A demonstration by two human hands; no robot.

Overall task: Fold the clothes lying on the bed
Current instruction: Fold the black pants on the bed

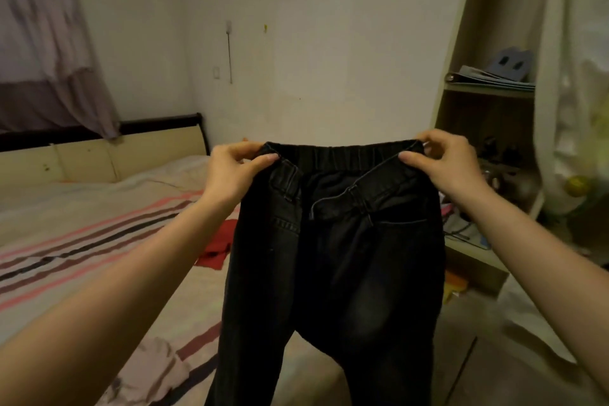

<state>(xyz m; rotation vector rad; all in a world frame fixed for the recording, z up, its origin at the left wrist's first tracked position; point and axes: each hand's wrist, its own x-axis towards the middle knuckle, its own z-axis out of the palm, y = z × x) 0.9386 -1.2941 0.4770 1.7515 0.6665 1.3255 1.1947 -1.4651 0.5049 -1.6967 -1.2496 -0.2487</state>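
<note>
Head view: left hand [230, 171], right hand [443, 160] pinch black jeans [336, 257] waistband.

Black jeans [336, 241] between left hand [230, 171] and right hand [445, 161]

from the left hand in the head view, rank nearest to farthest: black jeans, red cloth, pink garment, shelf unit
1. black jeans: waistband pinched by the left hand
2. red cloth: on the bed, below the hand
3. pink garment and shelf unit: too close to call

Bare forearms, hands [230, 171]; no sleeves, jewellery.
</note>
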